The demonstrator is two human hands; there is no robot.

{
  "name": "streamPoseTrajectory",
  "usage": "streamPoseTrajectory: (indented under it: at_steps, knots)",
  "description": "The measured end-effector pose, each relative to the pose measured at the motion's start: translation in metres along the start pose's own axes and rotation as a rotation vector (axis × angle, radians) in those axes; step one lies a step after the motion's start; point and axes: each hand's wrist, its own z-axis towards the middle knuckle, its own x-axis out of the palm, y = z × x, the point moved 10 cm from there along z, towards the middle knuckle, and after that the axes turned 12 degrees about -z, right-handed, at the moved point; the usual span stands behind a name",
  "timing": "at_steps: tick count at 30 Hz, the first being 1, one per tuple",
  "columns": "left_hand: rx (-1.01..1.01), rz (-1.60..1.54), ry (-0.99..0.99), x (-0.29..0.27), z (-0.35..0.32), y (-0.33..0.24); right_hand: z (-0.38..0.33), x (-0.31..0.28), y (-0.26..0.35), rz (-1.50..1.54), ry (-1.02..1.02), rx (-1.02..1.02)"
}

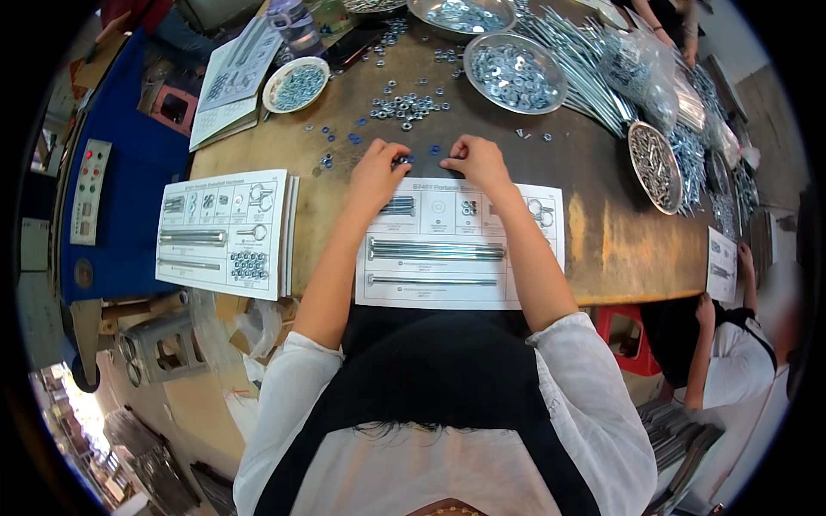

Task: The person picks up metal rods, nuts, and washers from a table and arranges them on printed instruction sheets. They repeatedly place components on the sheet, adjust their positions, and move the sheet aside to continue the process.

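Observation:
A white card [439, 297] showing long bolts, washers and nuts lies before me at the table's near edge. Just past its upper left corner, my left hand [376, 179] is curled, with small dark and blue-ringed nuts [401, 160] at its fingertips. My right hand [480, 163] hovers over the card's far edge, thumb and fingers pinched together; what it holds, if anything, is too small to tell. Between the hands lies a loose blue-ringed nut [434, 150]. Beyond them spreads a pile of metal nuts [409, 107], with a few blue-ringed nuts [354, 138] to the left.
A stack of similar cards [196, 277] lies at left. Metal bowls of washers [516, 76] and small screws [654, 168] stand farther out, near long rods [576, 64]. A white bowl [297, 85] holds small parts. Another person [740, 365] holds a card at right.

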Motion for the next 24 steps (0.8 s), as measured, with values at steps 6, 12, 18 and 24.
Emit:
streamPoseTrajectory:
  at_steps: [6,12,18,24]
  knots:
    - [-0.040,0.105,-0.092,-0.017,0.005,0.019,-0.010,-0.009,-0.002,0.173,0.133,0.028]
    - [-0.167,0.422,-0.445,-0.092,-0.017,0.046,-0.005,0.029,0.034,0.521,0.303,0.008]
    - [-0.145,0.399,-0.434,-0.090,-0.018,0.070,0.061,0.078,0.134,0.531,0.191,-0.178]
    - [-0.081,0.341,-0.387,-0.092,-0.016,0.073,0.053,0.091,0.129,0.465,0.165,-0.174]
